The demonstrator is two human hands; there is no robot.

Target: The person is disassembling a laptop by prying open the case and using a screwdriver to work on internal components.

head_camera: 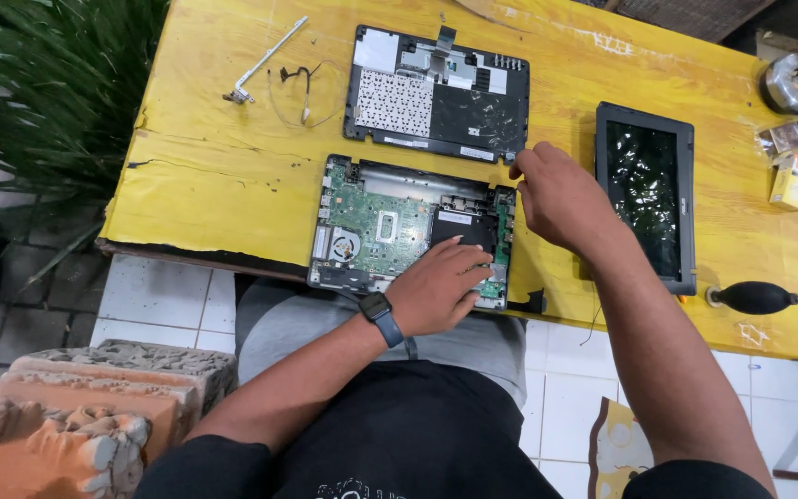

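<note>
Closest to the lens is a wrist with a dark smartwatch (379, 310), lap tucked under the table edge.

Going from the left: carved stone blocks (76, 407) and a spiky green plant (57, 83) beside pale floor tiles (154, 296), so it looks like a patio sort of spot. Then the yellow wooden table (205, 166), scuffed, with a chipped front edge. Up top on it there's a loose metal hinge bracket (265, 60) and a thin cable (302, 88).

Middle is the main bit: an opened laptop base (371, 222) near the front edge, green board and fan showing, with the removed keyboard deck (436, 92) lying face down just behind it. The left hand (441, 286) lies flat and palm down on the right part of the board, fingers spread, gripping nothing. The right hand (556, 189) is bunched at the base's top right corner, fingertips pinched. Can't tell if there's a screw or connector in there.

My read: mid-teardown, working that corner while the base is pinned down. Anything next at that corner wants a light touch around the board.

Further right: the detached screen panel (646, 194), a black rubber air blower (757, 298), a round tin (794, 83) and some small boxes (791, 166).
</note>
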